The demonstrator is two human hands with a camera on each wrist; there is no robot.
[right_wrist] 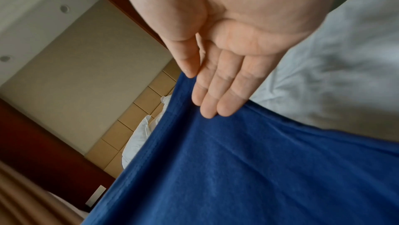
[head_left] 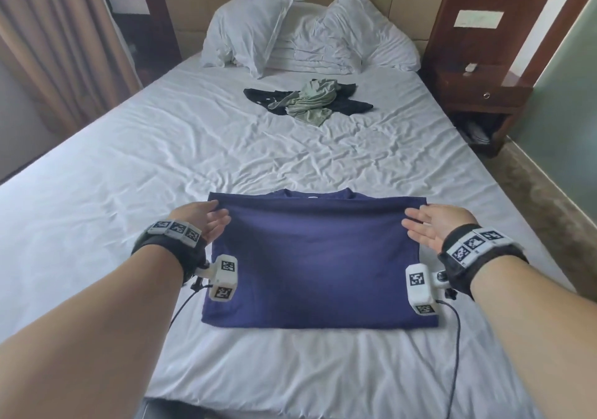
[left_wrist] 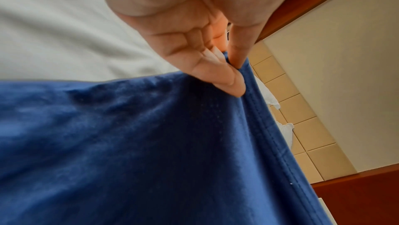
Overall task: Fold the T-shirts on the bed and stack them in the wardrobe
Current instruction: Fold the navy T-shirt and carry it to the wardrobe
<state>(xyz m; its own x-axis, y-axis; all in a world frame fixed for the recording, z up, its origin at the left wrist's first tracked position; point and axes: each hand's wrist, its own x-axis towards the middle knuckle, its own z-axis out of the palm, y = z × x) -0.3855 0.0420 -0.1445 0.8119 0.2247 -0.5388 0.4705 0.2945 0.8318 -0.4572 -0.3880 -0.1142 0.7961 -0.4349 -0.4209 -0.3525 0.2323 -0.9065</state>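
Note:
A navy blue T-shirt (head_left: 313,257) lies folded into a wide rectangle on the white bed (head_left: 129,176), its collar at the far side. My left hand (head_left: 208,221) pinches the upper layer's far left corner, and in the left wrist view the thumb and fingers (left_wrist: 228,81) press the hemmed edge of the blue cloth (left_wrist: 151,151) between them. My right hand (head_left: 423,228) holds the far right corner the same way. In the right wrist view its thumb sits against the nearly straight fingers (right_wrist: 207,102) on the blue cloth's (right_wrist: 237,169) edge. The held edge is raised a little off the shirt.
A crumpled green T-shirt on a black one (head_left: 307,102) lies further up the bed, below the white pillows (head_left: 307,37). A wooden nightstand (head_left: 481,95) stands to the right and a curtain (head_left: 64,47) hangs at the left. Wrinkled sheet surrounds the navy shirt.

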